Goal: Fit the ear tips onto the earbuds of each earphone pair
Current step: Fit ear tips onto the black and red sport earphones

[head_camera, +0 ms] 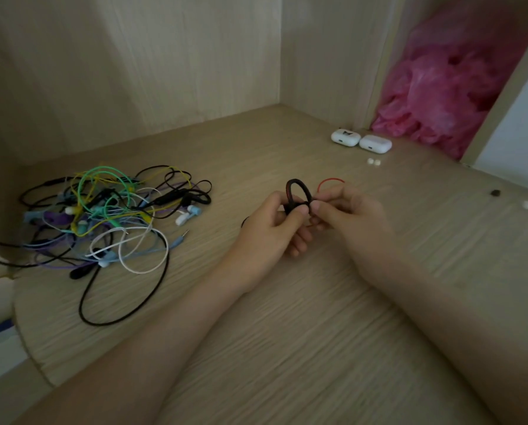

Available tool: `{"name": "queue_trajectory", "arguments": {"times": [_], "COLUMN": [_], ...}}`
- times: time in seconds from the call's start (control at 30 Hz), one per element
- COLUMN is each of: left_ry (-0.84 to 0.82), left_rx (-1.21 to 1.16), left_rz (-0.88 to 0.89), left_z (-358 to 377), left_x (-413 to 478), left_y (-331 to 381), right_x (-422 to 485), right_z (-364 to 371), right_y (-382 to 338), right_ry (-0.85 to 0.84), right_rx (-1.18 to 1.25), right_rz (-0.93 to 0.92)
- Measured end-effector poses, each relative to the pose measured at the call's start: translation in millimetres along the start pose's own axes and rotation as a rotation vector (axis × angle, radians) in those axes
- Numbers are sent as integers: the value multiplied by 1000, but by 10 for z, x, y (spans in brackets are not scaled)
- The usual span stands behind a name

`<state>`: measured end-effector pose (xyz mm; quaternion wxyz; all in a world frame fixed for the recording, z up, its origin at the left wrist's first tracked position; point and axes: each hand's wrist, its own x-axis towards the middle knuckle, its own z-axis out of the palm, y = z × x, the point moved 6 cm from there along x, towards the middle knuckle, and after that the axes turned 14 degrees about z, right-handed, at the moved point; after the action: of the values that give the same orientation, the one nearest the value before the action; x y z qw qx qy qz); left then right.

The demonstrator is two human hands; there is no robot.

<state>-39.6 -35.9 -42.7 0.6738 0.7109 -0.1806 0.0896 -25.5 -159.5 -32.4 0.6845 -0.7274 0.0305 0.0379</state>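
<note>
My left hand [275,222] pinches the black ear-hook earphone [296,191] above mid-table. My right hand [345,216] pinches the same earphone from the right, and its red cable [330,180] loops just behind. The tangled earphone pile [103,216] lies left; white ear tips [466,161] sit far right.

A pale wood-grain tabletop [287,332] fills the lower frame. At centre left lies a tangle of wired earphones [103,222]. At upper right two white charging cases [345,138] sit touching, with a pair of white ear tips [370,161] just below. At the right edge lie a small dark piece [495,193] and two more white tips [527,205].
</note>
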Motion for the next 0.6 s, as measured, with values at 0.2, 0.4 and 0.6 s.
{"name": "queue_trajectory", "arguments": {"times": [0.2, 0.4, 0.6], "left_ry": [13, -6, -41], "left_rx": [-136, -35, 143], "left_rz": [32, 96, 92], "left_z": [-5, -9, -40], "left_x": [-1, -7, -9], "left_y": [-1, 76, 99], "right_x": [-33, -60, -65], "right_z": [-29, -31, 13], "right_y": [-54, -92, -45], "right_ry": [-11, 3, -83], "right_rx": [72, 120, 263], "right_rz": [-50, -69, 48]}}
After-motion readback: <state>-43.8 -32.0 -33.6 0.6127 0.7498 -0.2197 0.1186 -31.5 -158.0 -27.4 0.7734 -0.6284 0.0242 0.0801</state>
